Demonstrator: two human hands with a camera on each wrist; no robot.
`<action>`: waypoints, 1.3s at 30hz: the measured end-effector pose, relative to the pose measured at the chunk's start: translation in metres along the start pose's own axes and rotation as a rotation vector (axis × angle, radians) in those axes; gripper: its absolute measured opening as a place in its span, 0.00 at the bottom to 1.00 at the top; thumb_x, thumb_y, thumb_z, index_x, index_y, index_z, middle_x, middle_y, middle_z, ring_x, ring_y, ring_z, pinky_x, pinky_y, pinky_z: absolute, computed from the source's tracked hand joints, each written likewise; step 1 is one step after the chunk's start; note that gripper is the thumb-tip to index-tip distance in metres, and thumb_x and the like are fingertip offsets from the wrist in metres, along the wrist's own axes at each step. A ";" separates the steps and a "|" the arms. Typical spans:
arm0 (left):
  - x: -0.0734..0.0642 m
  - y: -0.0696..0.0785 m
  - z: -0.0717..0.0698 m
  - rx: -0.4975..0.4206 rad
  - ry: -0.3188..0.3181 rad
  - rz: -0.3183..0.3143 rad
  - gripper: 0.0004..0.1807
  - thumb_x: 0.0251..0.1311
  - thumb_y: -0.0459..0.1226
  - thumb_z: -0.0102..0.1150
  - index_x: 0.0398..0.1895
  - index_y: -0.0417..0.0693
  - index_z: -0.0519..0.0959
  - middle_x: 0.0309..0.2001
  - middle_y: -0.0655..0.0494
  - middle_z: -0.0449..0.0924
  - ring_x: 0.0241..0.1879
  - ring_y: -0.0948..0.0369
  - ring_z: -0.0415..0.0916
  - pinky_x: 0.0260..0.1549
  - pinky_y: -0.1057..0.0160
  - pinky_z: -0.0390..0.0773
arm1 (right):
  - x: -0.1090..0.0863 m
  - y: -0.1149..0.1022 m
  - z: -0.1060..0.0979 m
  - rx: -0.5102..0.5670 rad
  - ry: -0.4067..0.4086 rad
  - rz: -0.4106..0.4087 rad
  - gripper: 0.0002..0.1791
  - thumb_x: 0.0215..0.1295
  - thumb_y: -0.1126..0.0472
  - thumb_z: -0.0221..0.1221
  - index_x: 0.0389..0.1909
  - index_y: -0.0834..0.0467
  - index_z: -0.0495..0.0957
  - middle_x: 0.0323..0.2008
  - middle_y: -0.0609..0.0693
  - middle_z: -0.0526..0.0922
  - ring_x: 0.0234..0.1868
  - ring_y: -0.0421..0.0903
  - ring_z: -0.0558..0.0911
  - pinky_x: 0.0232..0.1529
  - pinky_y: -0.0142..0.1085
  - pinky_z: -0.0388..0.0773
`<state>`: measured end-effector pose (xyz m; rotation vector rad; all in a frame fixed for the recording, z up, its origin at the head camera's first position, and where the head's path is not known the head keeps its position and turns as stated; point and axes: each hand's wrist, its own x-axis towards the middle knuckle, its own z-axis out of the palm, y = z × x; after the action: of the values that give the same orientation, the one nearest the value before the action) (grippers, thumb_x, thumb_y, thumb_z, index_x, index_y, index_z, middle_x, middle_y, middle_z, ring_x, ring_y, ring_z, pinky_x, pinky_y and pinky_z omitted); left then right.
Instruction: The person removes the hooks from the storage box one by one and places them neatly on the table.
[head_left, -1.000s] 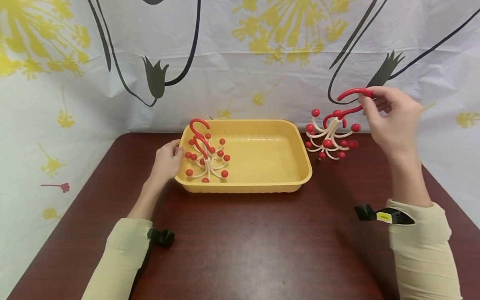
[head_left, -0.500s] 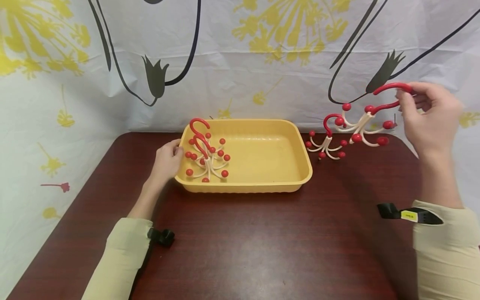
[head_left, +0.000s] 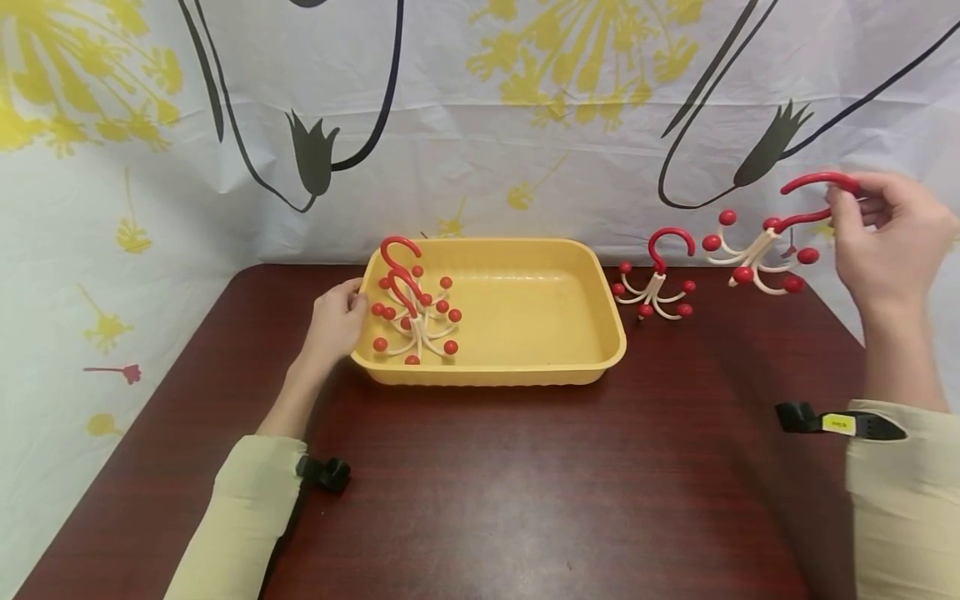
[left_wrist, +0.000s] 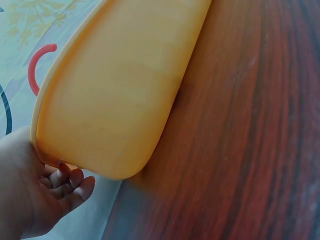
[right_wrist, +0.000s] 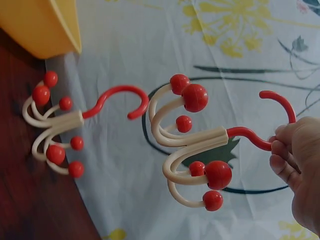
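Note:
My left hand (head_left: 337,321) grips the left end of a yellow plastic tray (head_left: 487,377); in the left wrist view its fingers curl below the rim. Two cream multi-arm hook hangers with red ball tips stand inside at the tray's left, the nearer hanger (head_left: 417,329) overlapping the farther one. My right hand (head_left: 892,242) pinches the red hook of another such hanger (right_wrist: 200,140), holding it tilted in the air at the far right. Just right of the tray, one more hanger (head_left: 654,287) stands on the table, its red hook upward.
The dark red wooden table (head_left: 465,500) ends at the back against a white cloth (head_left: 517,192) printed with yellow and dark flowers. The held hanger is right of and above the standing one.
My right hand has moved right with its hanger, away from the tray. The hanger standing on the table, partly covered before, now shows fully. The left hand and tray keep their place.

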<state>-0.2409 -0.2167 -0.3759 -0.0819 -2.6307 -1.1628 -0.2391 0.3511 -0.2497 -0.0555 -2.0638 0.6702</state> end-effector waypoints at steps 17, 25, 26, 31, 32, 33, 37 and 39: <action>-0.001 0.001 0.000 0.000 0.001 -0.003 0.23 0.75 0.34 0.44 0.67 0.28 0.70 0.46 0.35 0.79 0.45 0.45 0.76 0.49 0.47 0.76 | -0.005 0.047 0.008 -0.041 -0.115 0.065 0.20 0.70 0.57 0.55 0.51 0.69 0.83 0.26 0.15 0.68 0.26 0.10 0.63 0.33 0.14 0.59; 0.000 0.001 0.000 0.000 0.006 -0.003 0.23 0.75 0.34 0.45 0.66 0.29 0.71 0.46 0.35 0.79 0.45 0.45 0.76 0.49 0.47 0.76 | -0.010 0.064 0.015 -0.078 -0.201 0.064 0.20 0.71 0.58 0.55 0.51 0.71 0.82 0.24 0.12 0.59 0.25 0.10 0.61 0.33 0.15 0.57; 0.000 0.001 0.000 0.000 0.005 -0.004 0.23 0.75 0.34 0.45 0.66 0.29 0.71 0.46 0.35 0.79 0.45 0.45 0.76 0.49 0.47 0.76 | -0.011 0.066 0.016 -0.085 -0.208 0.061 0.20 0.72 0.58 0.55 0.51 0.71 0.82 0.24 0.12 0.59 0.25 0.11 0.61 0.33 0.15 0.56; -0.001 0.001 0.000 -0.002 0.003 -0.008 0.23 0.75 0.34 0.45 0.66 0.29 0.71 0.45 0.35 0.79 0.45 0.45 0.76 0.48 0.47 0.76 | -0.014 0.072 0.019 -0.076 -0.218 0.028 0.18 0.71 0.60 0.55 0.49 0.72 0.83 0.23 0.09 0.58 0.25 0.11 0.61 0.32 0.17 0.55; -0.001 0.001 0.000 -0.003 0.003 -0.008 0.23 0.75 0.34 0.45 0.67 0.29 0.71 0.45 0.35 0.79 0.44 0.45 0.76 0.47 0.48 0.76 | -0.014 0.073 0.019 -0.074 -0.222 0.023 0.18 0.71 0.61 0.55 0.49 0.72 0.83 0.22 0.08 0.59 0.25 0.11 0.61 0.32 0.18 0.55; -0.001 0.001 0.000 -0.004 0.003 -0.010 0.23 0.75 0.34 0.45 0.67 0.29 0.71 0.45 0.36 0.78 0.44 0.45 0.76 0.47 0.48 0.77 | -0.015 0.074 0.020 -0.074 -0.228 0.022 0.18 0.70 0.61 0.56 0.49 0.71 0.83 0.22 0.08 0.58 0.25 0.11 0.61 0.32 0.18 0.55; -0.001 0.001 0.000 -0.006 0.004 -0.013 0.23 0.75 0.35 0.45 0.67 0.29 0.71 0.44 0.37 0.78 0.43 0.46 0.76 0.45 0.49 0.77 | -0.016 0.079 0.021 -0.076 -0.272 0.026 0.18 0.71 0.61 0.55 0.50 0.71 0.83 0.22 0.08 0.59 0.24 0.12 0.61 0.31 0.20 0.56; -0.001 0.001 0.000 -0.008 0.004 -0.014 0.23 0.75 0.34 0.45 0.67 0.29 0.70 0.44 0.36 0.78 0.43 0.46 0.76 0.46 0.49 0.77 | -0.016 0.081 0.022 -0.077 -0.300 0.033 0.18 0.71 0.61 0.55 0.50 0.71 0.82 0.22 0.09 0.59 0.24 0.13 0.62 0.30 0.20 0.57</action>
<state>-0.2398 -0.2160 -0.3753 -0.0636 -2.6275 -1.1770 -0.2649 0.4058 -0.3099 -0.0341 -2.3819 0.6504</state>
